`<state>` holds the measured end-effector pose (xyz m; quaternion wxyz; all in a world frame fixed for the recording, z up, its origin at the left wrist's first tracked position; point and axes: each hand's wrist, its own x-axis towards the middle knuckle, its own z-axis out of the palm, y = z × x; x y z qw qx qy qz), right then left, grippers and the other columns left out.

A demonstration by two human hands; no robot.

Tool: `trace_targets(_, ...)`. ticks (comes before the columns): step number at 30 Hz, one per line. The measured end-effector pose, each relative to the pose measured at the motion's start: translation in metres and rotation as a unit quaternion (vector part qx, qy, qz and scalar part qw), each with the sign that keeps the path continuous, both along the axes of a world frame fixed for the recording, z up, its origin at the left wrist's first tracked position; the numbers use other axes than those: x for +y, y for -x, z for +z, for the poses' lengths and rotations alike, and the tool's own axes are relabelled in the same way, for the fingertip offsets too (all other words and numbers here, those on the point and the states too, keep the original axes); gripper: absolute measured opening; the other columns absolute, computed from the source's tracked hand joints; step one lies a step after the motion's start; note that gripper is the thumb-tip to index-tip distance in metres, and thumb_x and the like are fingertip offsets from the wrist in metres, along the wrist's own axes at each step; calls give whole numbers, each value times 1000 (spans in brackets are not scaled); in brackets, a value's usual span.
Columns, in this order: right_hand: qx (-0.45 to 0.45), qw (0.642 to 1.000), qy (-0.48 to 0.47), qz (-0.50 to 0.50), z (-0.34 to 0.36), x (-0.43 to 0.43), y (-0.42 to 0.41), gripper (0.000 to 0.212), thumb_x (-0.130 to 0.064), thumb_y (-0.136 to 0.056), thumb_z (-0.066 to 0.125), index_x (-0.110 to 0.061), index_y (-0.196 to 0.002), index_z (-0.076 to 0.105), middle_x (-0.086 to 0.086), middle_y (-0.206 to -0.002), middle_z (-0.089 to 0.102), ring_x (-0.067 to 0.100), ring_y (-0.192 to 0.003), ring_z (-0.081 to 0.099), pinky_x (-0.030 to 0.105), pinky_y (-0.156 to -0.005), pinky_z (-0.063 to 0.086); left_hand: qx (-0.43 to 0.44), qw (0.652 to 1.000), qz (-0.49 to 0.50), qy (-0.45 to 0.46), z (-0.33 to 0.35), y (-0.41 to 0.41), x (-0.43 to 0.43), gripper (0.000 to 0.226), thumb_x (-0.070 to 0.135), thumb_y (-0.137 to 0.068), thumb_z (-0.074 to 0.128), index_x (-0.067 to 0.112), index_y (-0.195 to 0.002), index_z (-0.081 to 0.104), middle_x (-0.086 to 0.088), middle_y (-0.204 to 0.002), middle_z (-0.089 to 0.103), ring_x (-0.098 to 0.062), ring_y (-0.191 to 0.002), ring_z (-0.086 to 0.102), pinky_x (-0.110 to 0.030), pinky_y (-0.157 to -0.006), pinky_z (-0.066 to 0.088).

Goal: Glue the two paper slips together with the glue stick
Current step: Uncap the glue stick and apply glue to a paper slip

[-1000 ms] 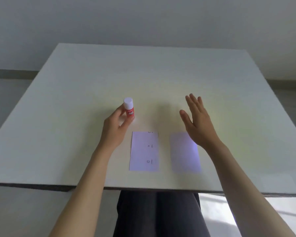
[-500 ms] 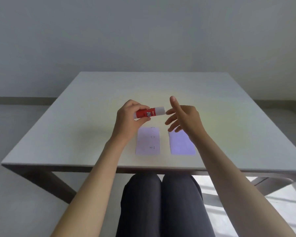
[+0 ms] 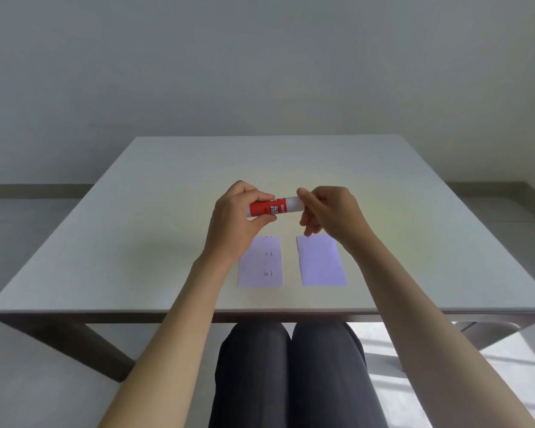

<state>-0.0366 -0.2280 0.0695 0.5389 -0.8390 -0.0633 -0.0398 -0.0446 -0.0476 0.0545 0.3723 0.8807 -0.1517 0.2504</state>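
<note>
Red glue stick (image 3: 271, 208) with white cap, gripped by left hand (image 3: 235, 223); right hand (image 3: 331, 213) fingers pinch cap.

White table (image 3: 155, 211), two paper slips (image 3: 260, 264) side by side

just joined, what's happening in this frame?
A seated person holds a red glue stick with a white cap sideways above the pale grey table. The left hand grips the red barrel; the right hand pinches the cap end, which is on, probably about to come off. Two pale lilac paper slips lie flat and apart near the table's front edge: a printed one on the left and a blank one on the right. Neither is being touched.
</note>
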Motion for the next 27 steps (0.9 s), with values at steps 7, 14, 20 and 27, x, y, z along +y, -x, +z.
trace_targets(7,20,999,-33,15,-5,4,-5,28,-34,-87,61,-7,-93,62,5,-76,68,18,-59,67,26,-55,52,2,1000,2,-1,-2,-4,4,33,11,-68,80,13,-100,73,6,-90,54,-13,-79,55,-23,-73,47)
trace_targets(14,-69,997,-35,14,-10,-5,-9,13,-8,-81,68,-7,-93,62,7,-86,67,24,-72,66,31,-69,54,45,999,10,18,-11,-7,17,23,18,-72,78,16,-94,73,1,-85,63,-13,-74,58,-10,-69,42)
trace_targets(20,-127,966,108,-200,-31,-62,-47,22,-10,-81,65,-8,-103,65,16,-94,67,23,-70,60,28,-74,51,189,941,37,279,-23,0,46,11,27,-84,65,34,-76,68,17,-68,70,2,-66,62,-19,-70,47)
trace_targets(27,-48,956,239,-164,-81,-71,-62,31,-11,-88,54,-3,-117,58,19,-111,60,34,-99,58,33,-78,42,224,890,-23,396,-15,4,36,20,13,-84,65,31,-81,72,-7,-95,72,-29,-91,65,-37,-85,53)
